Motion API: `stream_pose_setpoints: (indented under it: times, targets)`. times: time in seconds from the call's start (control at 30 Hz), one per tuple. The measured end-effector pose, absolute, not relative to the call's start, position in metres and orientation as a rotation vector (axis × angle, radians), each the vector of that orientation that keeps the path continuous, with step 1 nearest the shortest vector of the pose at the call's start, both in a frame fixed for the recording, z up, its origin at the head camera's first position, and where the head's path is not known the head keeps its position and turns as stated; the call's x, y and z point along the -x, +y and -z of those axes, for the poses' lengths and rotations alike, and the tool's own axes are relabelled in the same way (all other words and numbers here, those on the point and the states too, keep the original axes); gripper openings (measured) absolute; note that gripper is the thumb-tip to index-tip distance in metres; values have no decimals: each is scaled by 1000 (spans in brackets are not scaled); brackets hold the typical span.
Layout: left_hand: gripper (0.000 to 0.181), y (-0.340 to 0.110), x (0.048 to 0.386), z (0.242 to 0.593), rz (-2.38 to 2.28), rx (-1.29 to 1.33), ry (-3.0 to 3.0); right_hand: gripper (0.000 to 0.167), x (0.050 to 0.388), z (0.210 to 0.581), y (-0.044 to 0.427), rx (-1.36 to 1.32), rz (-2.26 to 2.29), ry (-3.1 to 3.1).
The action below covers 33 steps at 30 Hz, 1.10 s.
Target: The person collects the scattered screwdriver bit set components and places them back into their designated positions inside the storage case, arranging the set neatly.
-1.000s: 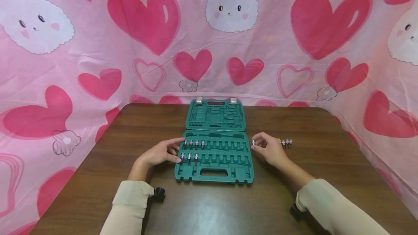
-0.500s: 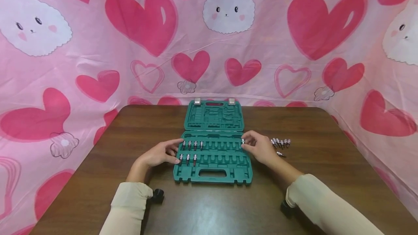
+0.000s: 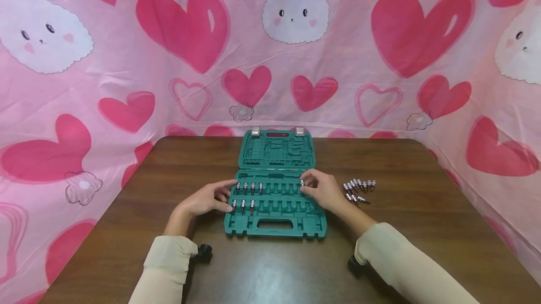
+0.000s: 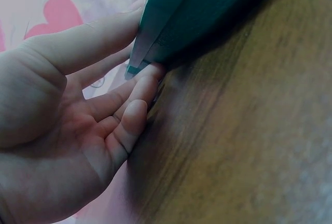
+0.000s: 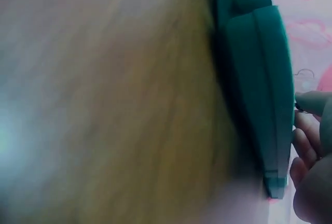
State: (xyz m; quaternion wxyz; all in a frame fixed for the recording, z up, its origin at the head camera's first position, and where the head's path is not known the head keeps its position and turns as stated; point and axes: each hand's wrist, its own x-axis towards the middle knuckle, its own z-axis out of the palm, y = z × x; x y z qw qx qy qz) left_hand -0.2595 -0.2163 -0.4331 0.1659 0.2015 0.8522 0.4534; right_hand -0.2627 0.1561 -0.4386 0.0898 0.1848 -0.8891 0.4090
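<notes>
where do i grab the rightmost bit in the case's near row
Pinch the silver head, probably best from above, slightly to the right. That's the wider end, and the rightmost bit has a neighbouring bit on its left but unfilled slots on its right.

Right hand (image 3: 324,192) shifted left (bit (image 3: 302,183) too), over green case (image 3: 274,196).

From above the wooden table (image 3: 270,271), the head view looks forward and down, far enough back to span the open green tool case (image 3: 274,232) and heart-print curtain (image 3: 281,102). Both wrist views sit low, close and tilted sideways: the left looks across the left hand (image 4: 72,123), the right skims the table, each sharing the case with the head view.
</notes>
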Motion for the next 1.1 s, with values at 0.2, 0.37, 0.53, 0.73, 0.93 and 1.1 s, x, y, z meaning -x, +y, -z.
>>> stream_pose_setpoints:
  times: [0.2,0.37,0.53,0.73,0.93,1.1]
  targets:
    - [77,-219,261,433,-1279,-581,2432,20,266,435,145,-500,-1233,-2639]
    - [78,-219,262,431,-1269,-581,2433,21,268,433,134,-474,-1241,-2645]
    - [78,-218,261,429,-1262,-594,2429,21,268,432,122,-468,-1267,-2662]
    - [78,-218,261,431,-1274,-605,2423,20,268,433,111,-432,-1268,-2692]
    - [78,-218,262,434,-1292,-594,2413,18,268,435,103,-418,-1230,-2732]
    - [78,-218,261,435,-1296,-600,2409,18,267,435,98,-435,-1245,-2728]
